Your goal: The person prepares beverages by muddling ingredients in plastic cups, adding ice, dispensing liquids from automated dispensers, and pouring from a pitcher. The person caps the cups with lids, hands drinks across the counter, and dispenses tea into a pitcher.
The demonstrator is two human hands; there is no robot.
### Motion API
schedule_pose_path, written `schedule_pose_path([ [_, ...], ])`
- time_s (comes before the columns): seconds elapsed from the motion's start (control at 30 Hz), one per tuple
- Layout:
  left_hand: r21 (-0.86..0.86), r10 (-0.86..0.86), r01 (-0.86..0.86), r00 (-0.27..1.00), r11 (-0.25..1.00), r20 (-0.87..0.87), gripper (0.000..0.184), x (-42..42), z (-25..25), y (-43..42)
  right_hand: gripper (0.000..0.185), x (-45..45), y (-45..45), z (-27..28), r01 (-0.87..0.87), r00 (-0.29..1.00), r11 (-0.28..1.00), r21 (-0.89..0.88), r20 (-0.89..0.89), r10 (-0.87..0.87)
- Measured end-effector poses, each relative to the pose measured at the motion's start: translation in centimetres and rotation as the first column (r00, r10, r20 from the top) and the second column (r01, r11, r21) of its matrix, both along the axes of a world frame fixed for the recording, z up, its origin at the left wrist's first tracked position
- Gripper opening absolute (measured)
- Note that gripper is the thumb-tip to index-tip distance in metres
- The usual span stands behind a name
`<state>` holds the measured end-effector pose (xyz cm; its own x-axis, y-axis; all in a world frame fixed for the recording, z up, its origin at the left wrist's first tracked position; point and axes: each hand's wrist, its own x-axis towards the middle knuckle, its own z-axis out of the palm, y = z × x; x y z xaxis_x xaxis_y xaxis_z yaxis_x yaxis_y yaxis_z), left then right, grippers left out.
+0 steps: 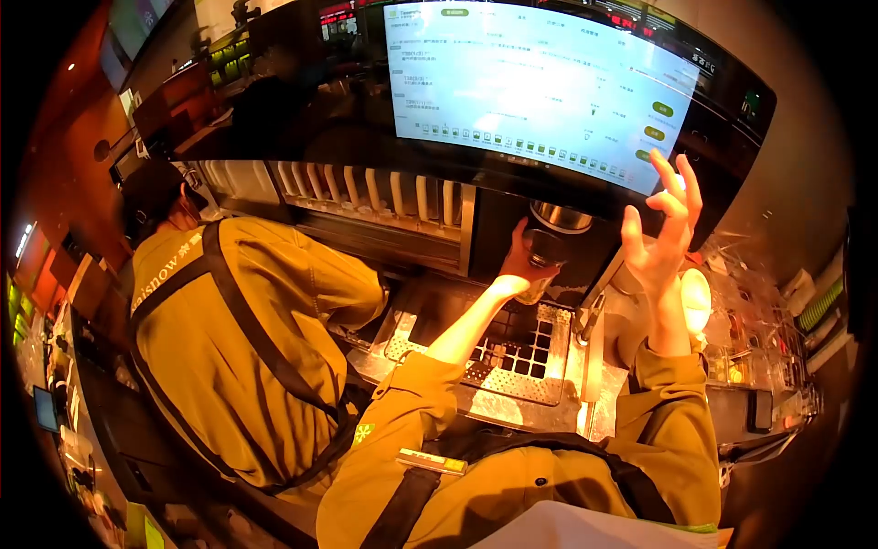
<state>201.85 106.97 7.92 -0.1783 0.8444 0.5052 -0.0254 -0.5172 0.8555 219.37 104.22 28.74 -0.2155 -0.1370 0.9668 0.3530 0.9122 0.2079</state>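
My left hand (521, 263) is wrapped round a cup (534, 291) with a see-through lower part, holding it just under the round metal spout (561, 217) of a dispenser. What is inside the cup is too dark to make out. Raised in front of the lower right corner of a large touchscreen (530, 78), my right hand (660, 229) has its fingers spread and partly bent, with nothing in it. Its fingertips are close to the green buttons (654, 133); whether they touch the glass I cannot tell.
Below the cup lies a metal drip grate (521, 352) with square holes. A co-worker (238, 339) in a mustard shirt and dark straps bends over the counter on my left. Upright pale containers (366, 190) line the back. Clear containers (745, 316) stand at the right.
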Motion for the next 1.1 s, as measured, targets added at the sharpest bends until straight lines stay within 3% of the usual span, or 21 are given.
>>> schedule_pose_path([
  [0.07,0.019,0.095,-0.094,0.994,0.995,-0.058,0.105,-0.2,-0.8,0.5,0.024,-0.7,0.7,-0.2,-0.043,0.999,0.998,0.034,0.018,0.042],
  [0.17,0.042,0.236,-0.232,0.947,0.972,-0.217,0.11,-0.4,-3.1,3.0,0.023,-0.5,1.2,-0.1,0.039,0.998,0.998,0.044,-0.056,-0.036],
  [0.2,0.043,0.082,-0.08,0.995,0.996,-0.052,0.11,-0.1,-2.3,2.8,0.021,-0.4,1.7,-0.4,0.071,0.994,0.996,0.052,-0.083,-0.067],
  [0.27,0.044,0.047,-0.048,0.999,0.998,0.025,0.11,0.1,-3.5,4.3,0.02,-0.2,2.3,-0.9,0.125,0.989,0.991,0.043,-0.09,-0.121],
  [0.33,0.028,0.083,-0.082,0.995,0.996,-0.046,0.109,0.2,-2.1,3.5,0.022,0.1,1.3,0.0,0.127,0.987,0.989,0.081,-0.111,-0.117],
  [0.37,-0.027,0.031,-0.03,0.999,0.999,0.037,0.108,0.5,-0.8,2.4,0.021,0.2,0.8,0.8,0.144,0.983,0.986,0.082,-0.126,-0.133],
  [0.47,0.035,0.018,-0.019,1.0,0.999,0.015,0.106,0.9,0.1,2.3,0.022,0.0,1.4,1.3,0.261,0.961,0.964,0.051,-0.104,-0.255],
  [0.53,0.103,-0.027,0.017,0.995,0.995,0.1,0.107,1.3,0.6,2.7,0.023,0.5,0.4,1.8,0.232,0.969,0.972,0.043,-0.099,-0.227],
  [0.57,0.151,0.214,-0.195,0.969,0.969,-0.121,0.107,0.6,-0.7,3.4,0.022,0.8,-0.3,2.0,0.196,0.975,0.978,0.071,-0.125,-0.186],
  [0.6,0.129,-0.093,0.077,0.988,0.989,0.121,0.108,0.5,0.3,3.0,0.022,1.4,-0.5,2.0,0.167,0.977,0.982,0.092,-0.15,-0.152],
  [0.67,0.116,-0.133,0.113,0.975,0.987,0.178,0.11,-0.1,-0.6,3.9,0.02,2.1,-0.2,0.5,-0.08,0.942,0.992,0.098,-0.317,0.108],
  [0.73,0.134,-0.158,0.132,0.966,0.982,0.204,0.109,-0.1,-0.8,3.8,0.018,3.1,-1.2,0.1,0.004,0.937,0.985,0.174,-0.345,0.057],
  [0.83,0.099,0.085,-0.074,0.99,0.992,-0.117,0.109,-0.9,-2.8,5.4,0.017,3.8,-1.9,-1.4,0.006,0.927,0.989,0.15,-0.373,0.051],
  [0.9,0.272,0.268,-0.177,0.899,0.946,-0.347,0.111,-0.6,-2.0,4.7,0.018,4.5,-1.8,-2.2,0.018,0.921,0.989,0.147,-0.388,0.041],
  [0.97,0.141,0.118,-0.097,0.982,0.985,-0.148,0.11,0.7,-2.3,4.9,0.019,5.0,-1.6,-2.5,0.002,0.925,0.995,0.102,-0.378,0.037],
  [1.0,-0.012,0.031,-0.03,0.997,0.999,0.075,0.11,1.1,-0.8,3.3,0.02,5.2,-1.5,-2.6,-0.021,0.922,0.997,0.077,-0.383,0.049],
  [1.1,0.027,0.06,-0.058,0.997,0.998,-0.058,0.107,0.9,-0.9,2.4,0.02,5.8,-1.2,-2.8,0.036,0.919,0.997,0.071,-0.394,-0.005],
])
